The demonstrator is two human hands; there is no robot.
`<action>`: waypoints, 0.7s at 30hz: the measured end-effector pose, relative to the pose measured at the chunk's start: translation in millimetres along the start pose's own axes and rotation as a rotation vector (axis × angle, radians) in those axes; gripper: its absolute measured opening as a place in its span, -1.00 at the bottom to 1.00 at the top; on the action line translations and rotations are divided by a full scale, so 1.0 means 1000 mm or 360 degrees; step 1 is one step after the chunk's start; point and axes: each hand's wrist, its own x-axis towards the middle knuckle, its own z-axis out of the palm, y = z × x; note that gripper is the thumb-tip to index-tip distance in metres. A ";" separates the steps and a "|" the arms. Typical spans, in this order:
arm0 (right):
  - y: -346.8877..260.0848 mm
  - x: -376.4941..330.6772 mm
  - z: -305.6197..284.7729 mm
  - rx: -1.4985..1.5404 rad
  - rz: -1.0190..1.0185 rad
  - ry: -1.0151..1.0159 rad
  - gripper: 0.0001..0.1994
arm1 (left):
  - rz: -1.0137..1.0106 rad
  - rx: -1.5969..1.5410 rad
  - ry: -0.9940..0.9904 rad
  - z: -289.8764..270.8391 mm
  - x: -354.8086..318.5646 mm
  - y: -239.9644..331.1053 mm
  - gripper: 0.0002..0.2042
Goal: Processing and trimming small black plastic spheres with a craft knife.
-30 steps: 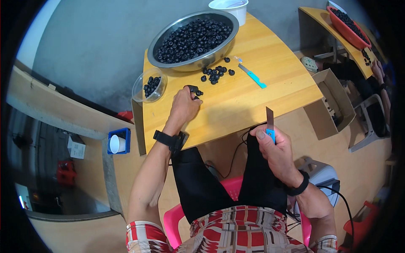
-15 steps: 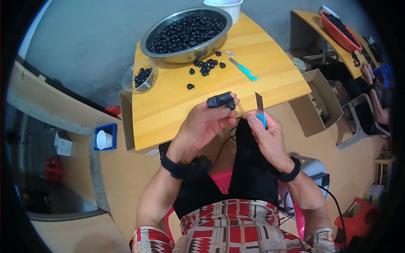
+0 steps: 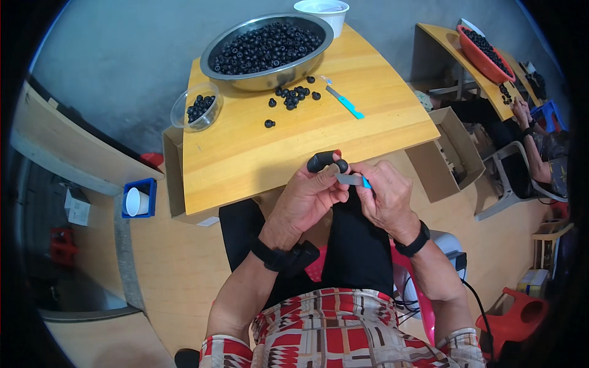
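My left hand [image 3: 302, 199] pinches a small round black rubber-like part [image 3: 342, 165] between thumb and forefinger; a black cover [image 3: 320, 162] wraps a finger of that hand. In my right hand [image 3: 388, 199] is a small knife [image 3: 351, 179] with a blue handle, its blade pointing left against or just beside the black part. Exact contact is hard to make out. Several similar black parts [image 3: 291, 101] lie loose on the wooden table [image 3: 257, 153], beside a second blue-handled knife [image 3: 346, 103]. Behind them stands a metal bowl [image 3: 294, 72] heaped with black parts.
A clear plastic tub [image 3: 213, 118] with black parts sits at the table's left edge, a white tub [image 3: 335, 21] at the back. Cardboard boxes [image 3: 423, 168] flank the table. Far right, another person's hands [image 3: 521, 112] are near a red basin [image 3: 488, 60].
My right hand has moved left and turned the knife from upright to level, bringing its blade to the black part. My left hand has shifted slightly right and down.
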 end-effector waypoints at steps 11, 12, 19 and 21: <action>-0.004 0.001 0.001 -0.0148 -0.0072 -0.0010 -0.77 | 0.0036 -0.0001 -0.0069 0.000 -0.004 -0.005 -0.78; -0.003 0.001 0.002 -0.0149 -0.0071 -0.0011 -0.77 | 0.0036 -0.0005 -0.0068 0.000 -0.004 -0.005 -0.78; -0.001 0.000 0.002 -0.0200 -0.0045 0.0009 -0.75 | 0.0014 -0.0010 -0.0001 0.002 -0.005 -0.008 -0.76; -0.002 0.001 0.002 -0.0207 -0.0037 0.0008 -0.75 | 0.0016 0.0024 0.0024 0.004 -0.005 -0.009 -0.76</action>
